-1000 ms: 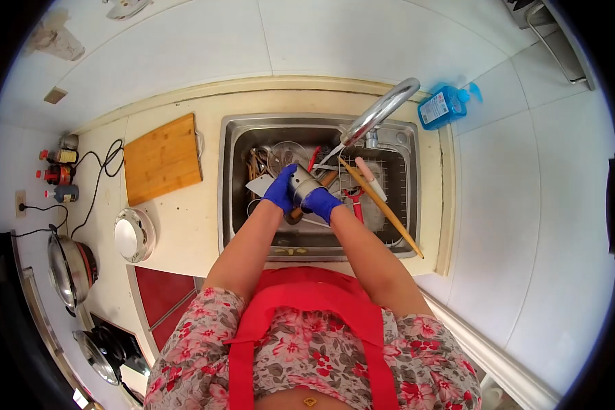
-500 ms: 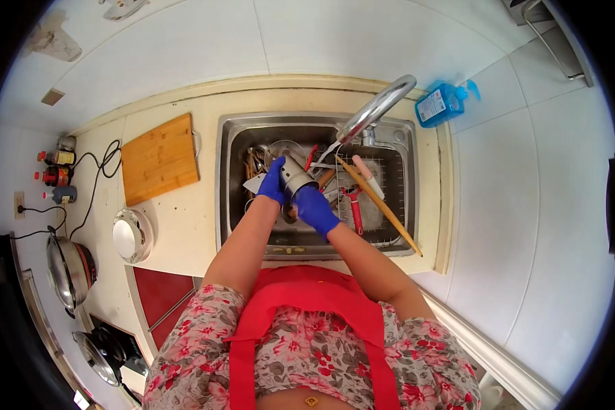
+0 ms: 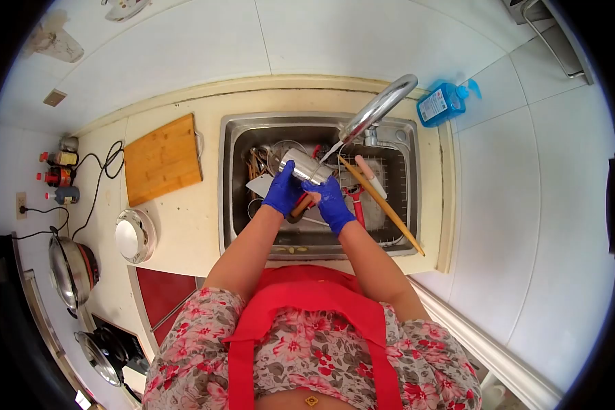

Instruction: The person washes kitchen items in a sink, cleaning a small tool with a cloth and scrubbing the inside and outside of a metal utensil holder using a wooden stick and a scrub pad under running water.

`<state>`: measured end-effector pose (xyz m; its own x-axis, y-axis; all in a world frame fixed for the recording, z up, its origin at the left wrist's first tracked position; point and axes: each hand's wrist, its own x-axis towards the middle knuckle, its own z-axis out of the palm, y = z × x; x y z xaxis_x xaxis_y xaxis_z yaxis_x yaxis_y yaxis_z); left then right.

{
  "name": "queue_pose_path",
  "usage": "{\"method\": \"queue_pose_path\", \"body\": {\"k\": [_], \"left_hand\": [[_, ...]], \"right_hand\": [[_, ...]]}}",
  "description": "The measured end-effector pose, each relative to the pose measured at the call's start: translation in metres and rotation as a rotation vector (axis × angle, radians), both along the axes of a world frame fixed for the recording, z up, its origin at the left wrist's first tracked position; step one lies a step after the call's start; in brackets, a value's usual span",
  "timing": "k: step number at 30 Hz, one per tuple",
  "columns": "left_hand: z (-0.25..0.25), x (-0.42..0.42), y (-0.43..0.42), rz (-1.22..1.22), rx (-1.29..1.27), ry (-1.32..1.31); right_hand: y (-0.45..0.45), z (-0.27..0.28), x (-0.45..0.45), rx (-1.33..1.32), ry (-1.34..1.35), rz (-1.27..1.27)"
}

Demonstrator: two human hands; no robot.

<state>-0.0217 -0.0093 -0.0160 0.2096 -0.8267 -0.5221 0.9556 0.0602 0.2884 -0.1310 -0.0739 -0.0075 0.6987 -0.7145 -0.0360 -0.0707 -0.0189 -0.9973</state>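
Observation:
Both hands wear blue rubber gloves over the sink (image 3: 226, 198). A shiny stainless steel utensil holder (image 3: 298, 165), shaped like a cylinder, lies tilted between them. My left hand (image 3: 281, 191) is closed on its lower left side. My right hand (image 3: 333, 205) grips its right end, under the faucet (image 3: 383, 109). A thin stream of water falls from the spout onto the holder near that end. Beneath the hands are chopsticks (image 3: 253, 164), a white spatula-like blade (image 3: 259, 184) and a red-handled peeler (image 3: 358, 208), partly covered.
A wooden rolling pin (image 3: 383, 207) slants over the sink's front right rim. Beside it lies a pink-handled knife (image 3: 370, 175) on a wire rack (image 3: 393, 179). A blue soap bottle (image 3: 441, 104) stands at right. On the left counter are a cutting board (image 3: 162, 160) and a metal bowl (image 3: 134, 236).
The utensil holder has turned, with its right end now under the water. My left hand has shifted lower along its side, and my right hand has moved slightly right.

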Motion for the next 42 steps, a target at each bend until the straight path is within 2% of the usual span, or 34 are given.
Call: {"method": "queue_pose_path", "body": {"k": [1, 3, 7, 9, 10, 11, 13, 14, 15, 17, 18, 19, 21, 22, 23, 25, 26, 27, 28, 29, 30, 31, 32, 33, 35, 36, 37, 38, 39, 40, 42], "left_hand": [[0.016, -0.004, -0.003, 0.001, -0.001, 0.001], [0.032, -0.012, -0.009, 0.008, 0.067, 0.192], [0.045, -0.013, -0.016, 0.110, 0.204, 0.156], [0.027, -0.002, -0.016, 0.134, 0.144, 0.134], [0.018, 0.006, -0.015, 0.153, 0.088, 0.109], [0.009, 0.009, -0.015, 0.164, 0.084, 0.111], [-0.003, 0.010, -0.013, 0.120, 0.154, -0.071], [-0.010, 0.004, -0.015, 0.097, 0.168, -0.063], [-0.020, 0.000, -0.016, -0.016, 0.151, 0.154], [0.005, -0.022, -0.027, 0.048, 0.158, -0.040], [0.001, -0.026, -0.032, 0.113, 0.188, -0.026], [0.014, -0.025, -0.033, 0.116, 0.185, -0.028], [0.035, -0.026, -0.029, 0.231, 0.234, -0.111], [0.030, -0.026, -0.027, 0.232, 0.237, -0.110], [0.025, -0.026, -0.026, 0.247, 0.248, -0.173], [0.022, -0.020, -0.021, 0.263, 0.256, -0.234], [0.022, -0.016, -0.014, 0.151, 0.225, -0.267], [0.021, -0.013, -0.011, 0.039, 0.192, -0.300], [0.018, -0.014, -0.010, 0.041, 0.195, -0.296], [0.015, -0.012, -0.012, 0.080, 0.178, -0.552], [0.011, -0.010, -0.014, 0.119, 0.159, -0.808], [0.009, -0.009, -0.017, 0.163, 0.138, -1.058], [0.009, -0.006, -0.015, 0.204, 0.172, -1.200], [0.013, -0.005, -0.015, 0.213, 0.174, -1.195], [0.020, -0.001, -0.014, 0.068, 0.208, -1.483], [0.012, 0.001, -0.014, -0.042, 0.175, -1.395], [0.006, -0.004, -0.017, -0.048, 0.173, -1.394], [0.000, -0.015, -0.022, 0.067, -0.074, -0.617], [-0.003, -0.022, -0.025, 0.165, -0.289, 0.171], [0.005, -0.023, -0.023, 0.162, -0.291, 0.172], [0.026, -0.020, -0.010, -0.088, 0.022, -1.229]], "right_hand": [[0.000, 0.004, 0.000, -0.001, 0.001, 0.001], [0.002, 0.022, -0.001, 0.027, -0.072, 0.027], [0.011, 0.033, -0.010, -0.129, 0.058, -0.013], [0.003, 0.014, -0.031, -0.743, 0.100, 0.137], [0.000, 0.038, -0.034, -0.865, 0.148, 0.107], [0.002, 0.053, -0.034, -0.870, 0.144, 0.117], [0.010, 0.066, -0.035, -0.890, 0.074, -0.166], [0.016, 0.064, -0.033, -0.829, 0.114, -0.096], [0.022, 0.065, -0.024, -0.828, 0.120, -0.099], [0.024, 0.068, 0.007, -0.742, 0.210, -0.234], [0.018, 0.071, 0.018, -0.271, -0.045, -0.322], [0.011, 0.062, 0.020, -0.273, -0.048, -0.319], [-0.002, 0.038, 0.015, -0.931, 0.363, -0.180], [-0.008, 0.040, 0.014, -0.746, 0.428, -0.154], [-0.017, 0.034, 0.011, -0.746, 0.427, -0.153], [-0.039, 0.002, 0.002, -0.672, 0.592, 0.124], [-0.050, -0.015, -0.002, -0.787, 0.580, 0.240], [-0.055, -0.030, -0.007, -0.790, 0.583, 0.242], [-0.055, -0.038, -0.010, -0.554, 0.476, 0.274], [-0.055, -0.047, -0.011, -0.319, 0.364, 0.299], [-0.033, 0.010, -0.003, -0.367, 0.619, 0.125], [-0.013, 0.014, 0.000, -0.370, 0.623, 0.134], [0.003, 0.015, 0.001, -0.292, 0.366, -0.078], [0.009, 0.015, 0.000, -0.208, 0.106, -0.284], [0.007, 0.014, 0.003, -0.223, 0.102, -0.275], [0.006, 0.013, 0.004, -0.235, 0.098, -0.271], [0.000, 0.030, 0.006, -0.634, 0.104, -0.169], [-0.006, 0.047, 0.008, -1.043, 0.079, -0.136], [-0.015, 0.032, 0.009, -1.042, 0.086, -0.140], [-0.021, 0.023, 0.014, -0.742, 0.127, -0.069], [-0.049, 0.028, 0.011, -0.840, 0.218, 0.181]]}}
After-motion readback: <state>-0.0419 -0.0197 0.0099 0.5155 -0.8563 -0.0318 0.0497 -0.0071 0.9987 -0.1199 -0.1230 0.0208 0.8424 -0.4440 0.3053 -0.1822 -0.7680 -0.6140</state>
